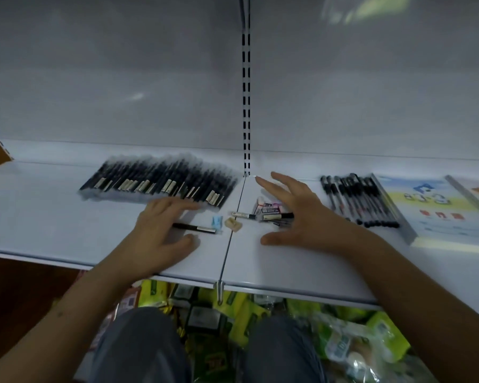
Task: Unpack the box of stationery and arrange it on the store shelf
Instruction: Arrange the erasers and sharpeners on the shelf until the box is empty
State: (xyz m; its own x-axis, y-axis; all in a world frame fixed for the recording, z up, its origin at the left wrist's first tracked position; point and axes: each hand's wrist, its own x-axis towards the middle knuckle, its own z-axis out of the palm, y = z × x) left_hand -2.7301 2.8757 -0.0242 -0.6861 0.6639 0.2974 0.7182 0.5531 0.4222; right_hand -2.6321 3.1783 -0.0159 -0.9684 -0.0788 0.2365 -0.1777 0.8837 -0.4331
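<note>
My left hand, fingers flat and relaxed, rests over the loose black plastic pen; its long axis runs left-right. My right hand hovers spread, empty.

We see dim, cool light on the white shelf, with a faint glare patch on the back panel. The pens are smeared by motion blur. Wide-angle distortion bends the edges; the corners darken.
</note>
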